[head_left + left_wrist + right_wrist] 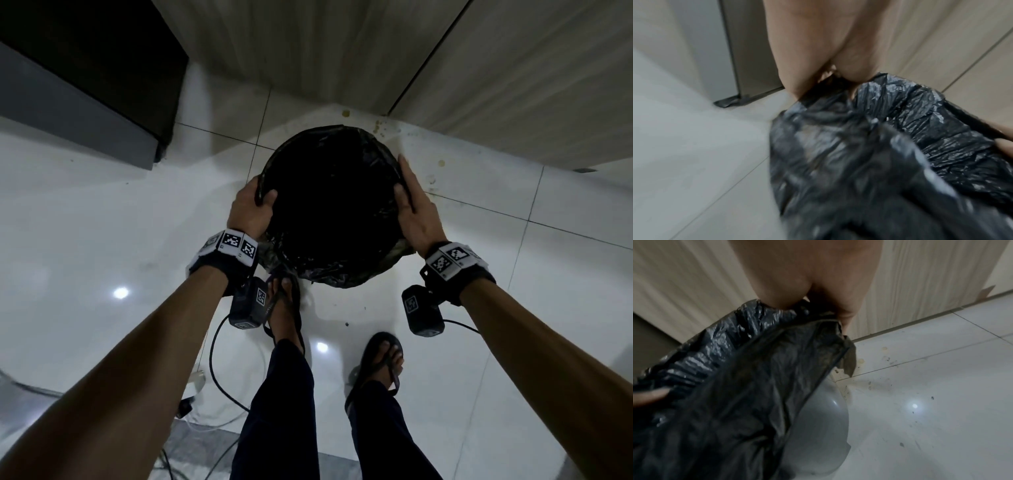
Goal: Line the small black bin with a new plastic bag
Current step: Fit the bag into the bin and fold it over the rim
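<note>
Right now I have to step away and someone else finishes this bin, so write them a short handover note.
Left hand: grips the bin's left rim through the plastic bag, thumb hooked inside.
Right hand: on the right rim, thumb inside, fingers laid along the outside.
Small black bin: on the tiled floor by the wood-look wall, just ahead of the feet.
Done: bag is in, folded over the rim all round.
Left: probably smooth the loose overhang at the near side, then let go.
</note>
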`<action>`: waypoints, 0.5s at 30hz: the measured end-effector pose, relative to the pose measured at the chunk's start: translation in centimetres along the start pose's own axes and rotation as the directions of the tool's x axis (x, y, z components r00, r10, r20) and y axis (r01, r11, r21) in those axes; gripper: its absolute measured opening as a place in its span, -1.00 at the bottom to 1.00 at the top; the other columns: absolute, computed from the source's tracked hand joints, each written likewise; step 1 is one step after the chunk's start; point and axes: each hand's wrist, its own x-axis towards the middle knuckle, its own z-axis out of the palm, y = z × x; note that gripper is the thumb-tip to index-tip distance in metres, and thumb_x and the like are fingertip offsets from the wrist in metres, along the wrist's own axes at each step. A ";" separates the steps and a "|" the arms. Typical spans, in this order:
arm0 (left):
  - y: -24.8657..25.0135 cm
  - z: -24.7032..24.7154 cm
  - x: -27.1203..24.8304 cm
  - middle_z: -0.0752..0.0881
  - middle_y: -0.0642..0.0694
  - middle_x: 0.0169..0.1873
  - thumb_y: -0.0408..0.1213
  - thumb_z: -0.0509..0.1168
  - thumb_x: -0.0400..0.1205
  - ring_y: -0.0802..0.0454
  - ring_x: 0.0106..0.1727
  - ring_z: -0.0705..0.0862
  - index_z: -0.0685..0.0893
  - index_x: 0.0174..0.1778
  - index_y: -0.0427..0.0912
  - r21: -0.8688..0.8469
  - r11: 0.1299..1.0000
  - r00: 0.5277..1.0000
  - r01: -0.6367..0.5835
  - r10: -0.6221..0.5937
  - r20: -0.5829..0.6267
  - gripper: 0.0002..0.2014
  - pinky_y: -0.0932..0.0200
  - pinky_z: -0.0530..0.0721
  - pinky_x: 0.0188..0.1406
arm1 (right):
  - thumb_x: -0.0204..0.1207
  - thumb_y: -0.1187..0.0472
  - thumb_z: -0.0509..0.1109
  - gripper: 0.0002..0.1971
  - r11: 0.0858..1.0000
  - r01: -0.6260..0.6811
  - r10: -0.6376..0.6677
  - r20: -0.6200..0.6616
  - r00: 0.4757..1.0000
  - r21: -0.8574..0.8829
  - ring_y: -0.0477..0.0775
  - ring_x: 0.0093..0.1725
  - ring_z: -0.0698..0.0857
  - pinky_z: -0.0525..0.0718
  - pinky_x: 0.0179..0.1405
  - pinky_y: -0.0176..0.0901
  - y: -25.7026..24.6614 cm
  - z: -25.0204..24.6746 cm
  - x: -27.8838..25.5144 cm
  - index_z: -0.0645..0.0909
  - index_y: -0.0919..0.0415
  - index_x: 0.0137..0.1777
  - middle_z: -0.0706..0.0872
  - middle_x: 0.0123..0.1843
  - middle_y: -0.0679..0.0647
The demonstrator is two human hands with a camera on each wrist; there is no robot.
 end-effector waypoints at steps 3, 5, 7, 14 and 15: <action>0.3 -0.5 -1.2 0.61 -0.14 0.40 -0.19 0.33 0.62 -0.11 0.45 0.53 0.49 0.47 -0.04 -0.032 0.999 0.998 -0.015 0.012 -0.069 -0.54 0.07 0.47 0.42 | 0.71 0.00 0.11 -0.51 0.976 -0.011 -0.007 -0.082 0.997 -0.216 0.31 0.49 0.41 0.39 0.47 0.09 0.1 -0.2 -0.2 0.18 -0.22 0.63 0.53 0.52 0.10; 0.3 -0.7 -2.6 0.63 -0.14 0.35 -0.17 0.37 0.57 -0.15 0.44 0.51 0.52 0.43 0.04 0.032 0.999 0.986 -0.020 0.025 -0.165 -0.53 0.00 0.50 0.41 | 0.66 0.04 0.18 -0.51 0.911 -0.067 -0.015 -0.195 0.981 -0.407 0.37 0.35 0.44 0.51 0.28 0.28 -0.3 -0.4 -0.9 0.29 -0.19 0.59 0.57 0.37 0.22; 0.1 -0.5 -4.0 0.67 -0.15 0.26 -0.18 0.35 0.55 -0.21 0.35 0.55 0.54 0.40 0.12 0.099 0.995 0.974 0.009 0.013 -0.224 -0.54 -0.12 0.57 0.33 | 0.66 0.11 0.19 -0.52 0.923 -0.099 0.019 -0.212 0.977 -0.373 0.37 0.16 0.56 0.60 0.13 0.19 -0.8 -0.4 -1.8 0.33 -0.17 0.57 0.60 0.18 0.28; 0.8 0.6 -4.9 0.76 -0.14 0.03 -0.44 0.23 0.60 -0.07 0.08 0.70 0.32 0.58 0.17 -0.113 0.990 0.972 0.087 -0.109 -0.207 -0.35 0.25 0.55 0.04 | 0.50 0.45 0.12 -0.14 0.978 -0.177 0.170 -0.076 0.983 -0.109 0.31 -0.10 0.67 0.67 -0.01 0.03 -2.5 0.5 -2.2 -0.09 -0.24 0.67 0.72 0.00 0.29; 0.7 0.7 -4.8 0.75 -0.12 0.06 -0.46 0.23 0.58 -0.06 0.09 0.71 0.28 0.59 0.20 -0.133 0.988 0.977 0.074 -0.099 -0.191 -0.30 0.28 0.55 0.05 | 0.51 0.43 0.14 -0.14 0.982 -0.176 0.171 -0.065 0.983 -0.075 0.33 -0.03 0.69 0.69 0.07 0.06 -2.5 0.7 -2.2 -0.12 -0.27 0.66 0.73 0.08 0.29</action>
